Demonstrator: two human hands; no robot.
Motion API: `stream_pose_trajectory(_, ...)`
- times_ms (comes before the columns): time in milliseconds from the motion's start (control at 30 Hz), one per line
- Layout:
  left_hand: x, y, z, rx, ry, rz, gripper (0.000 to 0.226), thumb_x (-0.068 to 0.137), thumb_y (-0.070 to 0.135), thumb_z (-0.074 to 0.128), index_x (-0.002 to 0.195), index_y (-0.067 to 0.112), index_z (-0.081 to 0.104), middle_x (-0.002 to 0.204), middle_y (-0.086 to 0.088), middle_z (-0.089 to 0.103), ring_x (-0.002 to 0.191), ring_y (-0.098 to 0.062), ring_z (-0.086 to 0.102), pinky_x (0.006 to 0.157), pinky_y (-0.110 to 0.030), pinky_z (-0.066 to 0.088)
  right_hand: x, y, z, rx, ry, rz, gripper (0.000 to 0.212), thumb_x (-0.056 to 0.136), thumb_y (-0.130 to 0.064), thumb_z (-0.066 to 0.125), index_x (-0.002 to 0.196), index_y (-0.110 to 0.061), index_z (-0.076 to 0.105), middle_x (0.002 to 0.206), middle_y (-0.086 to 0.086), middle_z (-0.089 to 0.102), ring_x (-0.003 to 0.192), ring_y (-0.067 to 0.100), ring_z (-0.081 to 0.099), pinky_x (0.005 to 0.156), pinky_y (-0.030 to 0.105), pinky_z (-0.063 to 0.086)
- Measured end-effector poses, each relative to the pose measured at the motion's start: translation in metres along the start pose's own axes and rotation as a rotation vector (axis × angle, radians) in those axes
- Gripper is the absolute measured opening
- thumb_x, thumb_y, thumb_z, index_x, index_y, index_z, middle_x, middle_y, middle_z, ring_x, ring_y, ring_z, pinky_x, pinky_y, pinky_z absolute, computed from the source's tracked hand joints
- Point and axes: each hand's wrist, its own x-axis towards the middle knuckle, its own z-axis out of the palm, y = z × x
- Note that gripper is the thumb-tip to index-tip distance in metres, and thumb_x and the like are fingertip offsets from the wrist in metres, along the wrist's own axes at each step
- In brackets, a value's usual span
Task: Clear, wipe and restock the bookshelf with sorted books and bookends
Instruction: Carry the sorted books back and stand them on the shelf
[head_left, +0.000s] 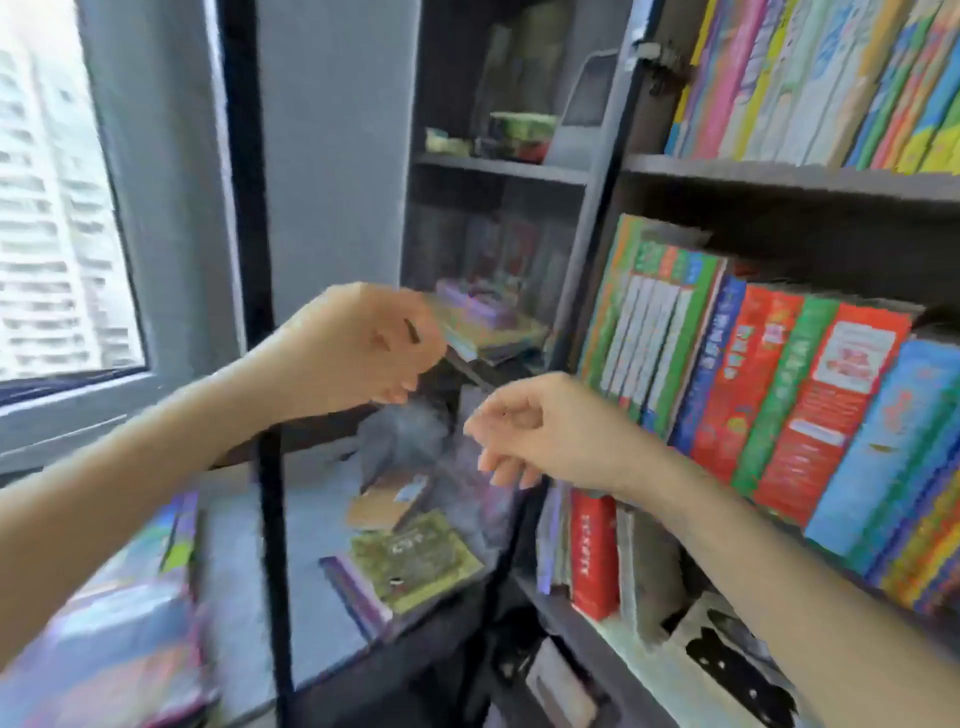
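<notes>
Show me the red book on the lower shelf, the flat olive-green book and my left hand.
red book (594, 558): head view, its spine.
olive-green book (415, 564): head view, middle of cover.
left hand (361, 348): head view, middle of hand.

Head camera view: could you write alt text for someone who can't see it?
Two bare hands reach toward a dark grey bookshelf: the left hand beside a flat stack of colourful books, the right hand loosely curled and empty before upright colourful books.

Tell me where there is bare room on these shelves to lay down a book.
The clearest patch is the pale surface between the black frame and the flat green book. A dark gap runs above the upright books on the right. That row is packed tight, and the stack crowds the left middle shelf.
</notes>
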Motion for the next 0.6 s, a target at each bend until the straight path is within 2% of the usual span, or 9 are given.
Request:
stream_pose_trajectory(133, -0.068, -0.086, -0.062, 0.082, 0.112, -0.291, 0.014, 0.091, 0.013, 0.059, 0.078, 0.015, 0.064, 0.059, -0.005, 0.068, 0.055, -0.022, 0.067, 0.056, -0.029, 0.057, 0.031, -0.016, 0.101, 0.155, -0.220, -0.025, 0.018, 0.096, -0.018, 0.057, 0.099, -0.002, 0.065, 0.080, 0.016, 0.070, 0.065, 0.018, 0.065, 0.055, 0.025, 0.052)
stream_pose_trajectory(233, -0.106, -0.148, -0.095, 0.073, 0.209, -0.504, 0.013, 0.093, 0.014, 0.059, 0.081, 0.010, 0.062, 0.064, -0.010, 0.067, 0.047, -0.012, 0.064, 0.050, -0.020, 0.056, 0.047, -0.027, 0.168, 0.174, -0.334, -0.037, 0.018, 0.096, -0.019, 0.055, 0.099, -0.004, 0.065, 0.087, 0.017, 0.072, 0.068, 0.015, 0.067, 0.061, 0.028, 0.056)
stream_pose_trajectory(333, -0.139, -0.220, -0.114, 0.053, 0.277, -0.724, 0.019, 0.094, 0.011, 0.058, 0.074, 0.010, 0.060, 0.063, -0.010, 0.064, 0.038, -0.005, 0.059, 0.042, -0.017, 0.051, 0.066, -0.034, 0.231, 0.137, -0.404, -0.025, 0.018, 0.096, -0.019, 0.054, 0.101, -0.006, 0.065, 0.085, 0.010, 0.070, 0.067, 0.009, 0.065, 0.061, 0.023, 0.055)
stream_pose_trajectory(433, -0.167, -0.300, -0.119, -0.008, 0.267, -0.946, 0.023, 0.094, 0.009, 0.056, 0.071, 0.006, 0.058, 0.062, -0.012, 0.059, 0.036, -0.009, 0.056, 0.040, -0.019, 0.050, 0.095, -0.031, 0.290, 0.098, -0.396, 0.029, 0.022, 0.095, -0.020, 0.053, 0.103, -0.005, 0.068, 0.089, 0.007, 0.070, 0.072, 0.010, 0.065, 0.067, 0.026, 0.055)
stream_pose_trajectory(500, -0.180, -0.347, -0.113, -0.047, 0.269, -1.062, 0.022, 0.095, 0.009, 0.054, 0.073, 0.006, 0.058, 0.064, -0.013, 0.059, 0.046, -0.016, 0.057, 0.042, -0.020, 0.050, 0.114, -0.021, 0.317, 0.084, -0.358, 0.095, 0.023, 0.094, -0.018, 0.053, 0.097, -0.002, 0.069, 0.089, 0.009, 0.071, 0.078, 0.015, 0.066, 0.074, 0.035, 0.055)
stream_pose_trajectory(600, -0.192, -0.425, -0.115, -0.120, 0.280, -1.175, 0.020, 0.095, 0.011, 0.053, 0.076, 0.006, 0.054, 0.069, -0.015, 0.054, 0.052, -0.021, 0.050, 0.045, -0.020, 0.046, 0.158, -0.006, 0.365, 0.063, -0.281, 0.240, 0.023, 0.092, -0.020, 0.054, 0.091, -0.004, 0.070, 0.087, 0.010, 0.071, 0.083, 0.022, 0.068, 0.073, 0.035, 0.054)
